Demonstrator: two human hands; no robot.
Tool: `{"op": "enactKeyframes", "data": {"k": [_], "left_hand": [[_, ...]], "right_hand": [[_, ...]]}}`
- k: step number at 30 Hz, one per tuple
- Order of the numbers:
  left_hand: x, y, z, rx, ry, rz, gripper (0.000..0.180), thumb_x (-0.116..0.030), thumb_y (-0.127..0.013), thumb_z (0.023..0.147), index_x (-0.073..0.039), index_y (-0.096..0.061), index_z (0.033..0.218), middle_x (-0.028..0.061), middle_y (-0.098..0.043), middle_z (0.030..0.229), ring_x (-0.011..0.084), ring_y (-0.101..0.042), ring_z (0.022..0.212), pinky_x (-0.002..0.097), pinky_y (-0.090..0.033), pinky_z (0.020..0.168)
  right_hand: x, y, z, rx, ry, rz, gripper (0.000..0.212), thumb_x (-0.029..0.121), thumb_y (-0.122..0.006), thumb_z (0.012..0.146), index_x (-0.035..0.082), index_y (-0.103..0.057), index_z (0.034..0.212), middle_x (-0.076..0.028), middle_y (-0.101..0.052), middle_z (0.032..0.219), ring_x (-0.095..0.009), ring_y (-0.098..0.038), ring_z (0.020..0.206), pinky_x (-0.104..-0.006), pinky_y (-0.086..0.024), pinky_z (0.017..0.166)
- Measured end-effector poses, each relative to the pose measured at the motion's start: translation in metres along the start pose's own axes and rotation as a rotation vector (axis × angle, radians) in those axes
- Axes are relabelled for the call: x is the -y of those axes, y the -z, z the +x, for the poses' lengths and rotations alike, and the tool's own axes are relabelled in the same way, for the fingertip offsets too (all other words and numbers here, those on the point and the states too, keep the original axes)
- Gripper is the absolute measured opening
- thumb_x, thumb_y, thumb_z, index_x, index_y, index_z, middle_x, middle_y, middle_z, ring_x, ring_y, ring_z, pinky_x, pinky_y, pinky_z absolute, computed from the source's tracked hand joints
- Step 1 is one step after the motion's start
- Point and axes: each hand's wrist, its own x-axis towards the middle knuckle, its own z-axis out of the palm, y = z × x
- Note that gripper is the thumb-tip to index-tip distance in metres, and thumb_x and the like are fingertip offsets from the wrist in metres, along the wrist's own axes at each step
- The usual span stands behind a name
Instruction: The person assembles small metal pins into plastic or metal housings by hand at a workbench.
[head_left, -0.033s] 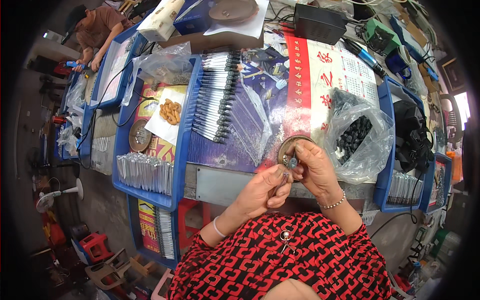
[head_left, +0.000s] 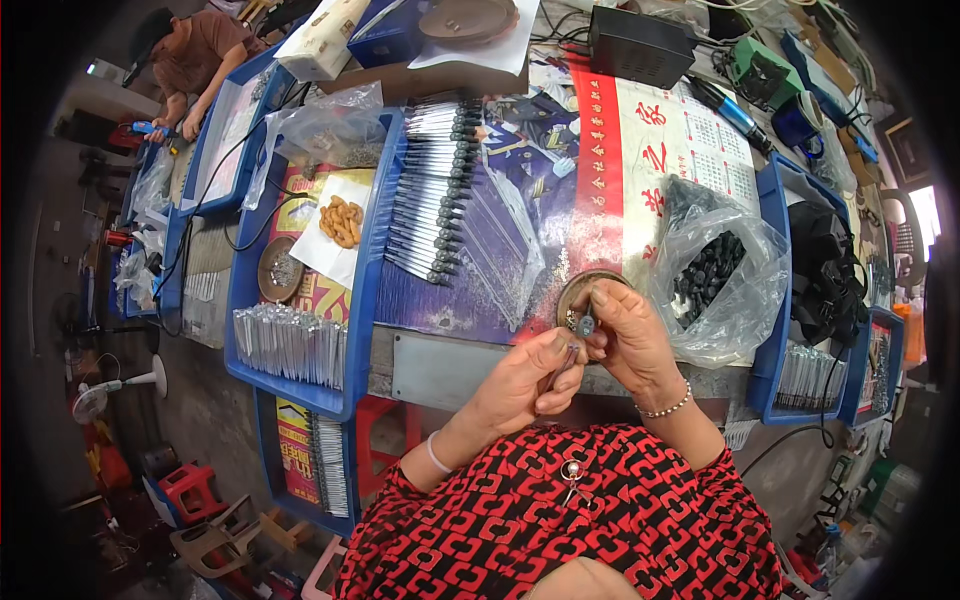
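Observation:
My two hands meet over the table's near edge. With closed fingers, my right hand (head_left: pixel 630 330) pinches a small dark grey part (head_left: pixel 586 325), its far end hidden by the fingers. Close beside it, my left hand (head_left: pixel 530 375) is curled around a thin greyish metal piece (head_left: pixel 568 362), mostly covered by the fingers. Just behind both hands lies a round shallow dish (head_left: pixel 573 292) with small metal bits, partly hidden. To the right, a clear plastic bag (head_left: pixel 750 300) holds several small black parts (head_left: pixel 708 280).
A row of thin rods with dark ends (head_left: pixel 430 190) lies on the printed table sheet. Blue trays stand left (head_left: pixel 365 330) and right (head_left: pixel 768 320), with upright silver rods (head_left: pixel 290 345) in the left one. A black box (head_left: pixel 640 48) sits behind. Another person (head_left: pixel 195 60) works far left.

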Motion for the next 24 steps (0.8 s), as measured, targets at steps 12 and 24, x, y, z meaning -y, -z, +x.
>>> {"op": "enactKeyframes", "data": {"k": [12,24], "left_hand": [[0.004,0.006,0.006,-0.038,0.047,-0.079,0.029,-0.033,-0.043,0.095,-0.005,-0.048,0.100,-0.0006,-0.044,0.068,0.0037,-0.034,0.046,0.0170,-0.028,0.042],[0.011,0.008,0.009,-0.073,0.021,-0.224,0.030,-0.034,-0.044,0.094,-0.005,-0.049,0.098,-0.0002,-0.045,0.068,0.0037,-0.033,0.045,0.0165,-0.027,0.041]], "right_hand": [[-0.008,0.004,-0.001,0.073,0.000,-0.053,0.017,0.022,-0.056,0.090,0.005,-0.060,0.087,0.005,-0.051,0.068,-0.002,-0.044,0.057,-0.0160,-0.038,0.052],[-0.017,0.001,-0.005,0.030,0.215,-0.352,0.015,0.019,-0.055,0.091,0.005,-0.058,0.087,0.006,-0.051,0.071,-0.001,-0.044,0.064,-0.0158,-0.037,0.056]]}}
